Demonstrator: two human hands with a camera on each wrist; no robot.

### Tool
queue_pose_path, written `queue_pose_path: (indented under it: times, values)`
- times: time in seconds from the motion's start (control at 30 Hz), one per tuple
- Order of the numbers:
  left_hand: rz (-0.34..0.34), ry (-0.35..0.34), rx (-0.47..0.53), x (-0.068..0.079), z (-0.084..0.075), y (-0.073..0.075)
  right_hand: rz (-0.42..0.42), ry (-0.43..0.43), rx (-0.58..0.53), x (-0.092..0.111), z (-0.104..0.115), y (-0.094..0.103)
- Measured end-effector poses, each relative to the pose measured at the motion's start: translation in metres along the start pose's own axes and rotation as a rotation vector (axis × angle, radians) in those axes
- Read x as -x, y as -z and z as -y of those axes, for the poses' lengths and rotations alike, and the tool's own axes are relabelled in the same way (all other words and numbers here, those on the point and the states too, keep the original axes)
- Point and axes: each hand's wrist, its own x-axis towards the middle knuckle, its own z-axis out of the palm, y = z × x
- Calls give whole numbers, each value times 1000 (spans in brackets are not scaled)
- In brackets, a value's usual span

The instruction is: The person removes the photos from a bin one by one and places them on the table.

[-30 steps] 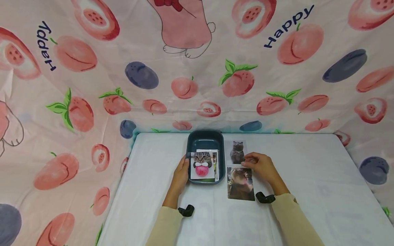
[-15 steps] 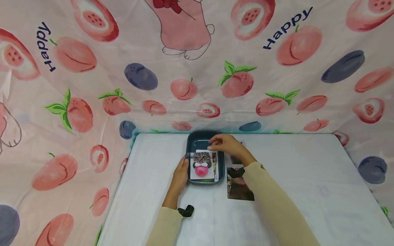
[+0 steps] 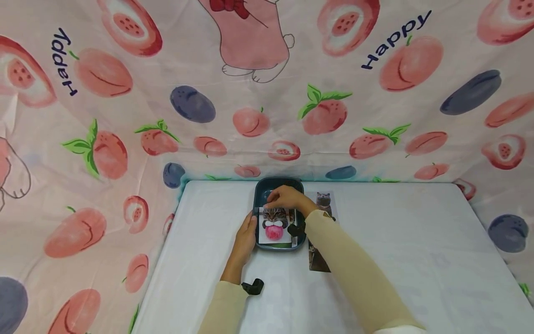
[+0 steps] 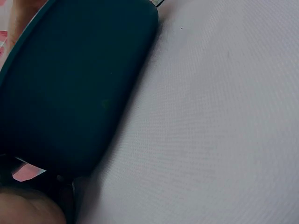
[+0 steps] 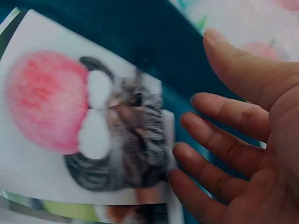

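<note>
A dark teal tray (image 3: pixel 260 185) stands at the back of the white table, holding a small stack of photo cards. The top photo card (image 3: pixel 274 233) shows a tabby cat with a pink ball. My left hand (image 3: pixel 244 239) grips the tray's left side, thumb at the rim; the tray's outer wall (image 4: pixel 79 84) fills much of the left wrist view. Over the tray, my right hand (image 3: pixel 288 197) reaches in from the right. In the right wrist view its fingertips (image 5: pixel 189 119) lie at the cards' upper edge, thumb spread apart, pinching nothing.
Right of the tray, a grey cat photo (image 3: pixel 324 199) and a brown photo (image 3: pixel 319 260) lie on the table, partly hidden by my right arm. A fruit-print cloth (image 3: pixel 250 93) hangs behind and along the left side. Each wrist wears a black camera (image 3: pixel 253 286).
My right hand has left the grey cat photo and moved leftward over the tray to the stack's top edge. My left hand and the tray have stayed in place.
</note>
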Motion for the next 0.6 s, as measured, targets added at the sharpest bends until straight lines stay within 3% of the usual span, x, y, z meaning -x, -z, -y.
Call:
queue_pose_path:
  times: [0.23,0.6]
  values:
    - [0,-17,-1,1,-2,0,-30,-106,22,-5,-3,-14]
    - [-17,-27,-38,2,-3,0,-79,-139,77,-7,-5,-19]
